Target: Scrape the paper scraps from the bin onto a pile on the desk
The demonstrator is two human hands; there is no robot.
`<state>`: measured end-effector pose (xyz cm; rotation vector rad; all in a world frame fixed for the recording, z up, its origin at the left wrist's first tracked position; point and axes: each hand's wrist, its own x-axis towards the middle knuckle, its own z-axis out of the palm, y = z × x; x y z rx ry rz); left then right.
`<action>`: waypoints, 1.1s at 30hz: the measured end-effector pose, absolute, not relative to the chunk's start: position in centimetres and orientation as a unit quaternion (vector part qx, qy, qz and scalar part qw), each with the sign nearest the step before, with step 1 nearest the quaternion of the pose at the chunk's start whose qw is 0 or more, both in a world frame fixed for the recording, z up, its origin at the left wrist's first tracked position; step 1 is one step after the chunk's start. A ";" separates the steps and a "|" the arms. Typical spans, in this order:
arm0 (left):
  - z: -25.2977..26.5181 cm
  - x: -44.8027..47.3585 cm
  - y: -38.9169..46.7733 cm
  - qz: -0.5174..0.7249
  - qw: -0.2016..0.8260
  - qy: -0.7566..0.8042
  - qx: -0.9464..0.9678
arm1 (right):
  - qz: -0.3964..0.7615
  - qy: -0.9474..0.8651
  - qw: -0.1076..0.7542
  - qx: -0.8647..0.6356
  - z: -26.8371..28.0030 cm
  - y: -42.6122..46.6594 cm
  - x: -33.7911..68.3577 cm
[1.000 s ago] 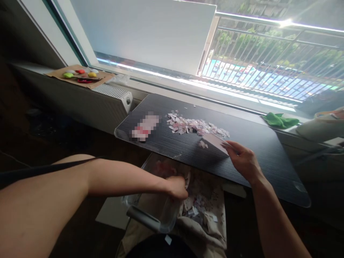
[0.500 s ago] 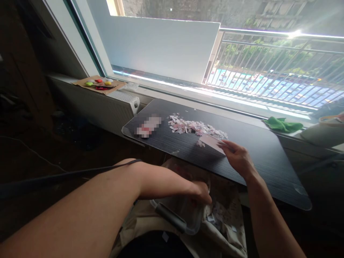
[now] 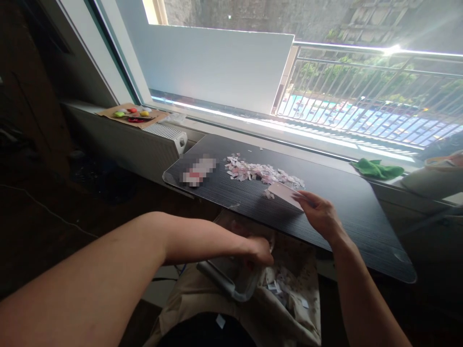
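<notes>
My right hand [image 3: 318, 212] pinches a flat pale card [image 3: 285, 193] over the dark table. The card's far edge touches a heap of small white and pinkish paper scraps [image 3: 255, 171]. Below the table's near edge, my left hand [image 3: 262, 251] is closed on the right-hand rim of a clear plastic container [image 3: 241, 293], which sits tilted above my lap. Its fingertips are partly hidden. Some reddish bits show dimly inside the container. More paper scraps [image 3: 277, 285] lie on the beige cloth [image 3: 307, 315] over my lap.
The black table [image 3: 347, 217] stands against the windowsill. At its left end lies a pixelated object [image 3: 198, 169]. A green cloth [image 3: 378, 168] and a pale pot [image 3: 430, 176] are on the sill at right. Cardboard with colourful pieces [image 3: 132, 114] rests on the radiator [image 3: 126, 140].
My left hand and the container have shifted left and slightly up, closer to the table's edge. The right hand and card have barely moved. A dark strap near my left arm is less visible.
</notes>
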<state>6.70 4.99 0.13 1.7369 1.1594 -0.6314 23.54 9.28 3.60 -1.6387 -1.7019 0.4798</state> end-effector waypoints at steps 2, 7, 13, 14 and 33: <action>0.9 5.5 5.0 -0.259 0.455 0.479 0.705 | 0.183 -0.657 0.357 -0.638 3.7 9.1 23.6; 2.4 4.2 4.8 -0.280 0.471 0.483 0.684 | 0.178 -0.655 0.355 -0.643 3.5 9.1 23.7; 3.6 2.5 4.1 -0.269 0.472 0.492 0.680 | 0.182 -0.656 0.365 -0.635 3.3 9.2 23.7; 3.9 1.8 4.1 -0.263 0.464 0.496 0.685 | 0.180 -0.657 0.364 -0.635 3.3 9.2 23.8; 11.0 -6.8 3.5 -0.149 0.385 0.604 0.681 | 0.158 -0.651 0.351 -0.655 3.6 10.2 23.3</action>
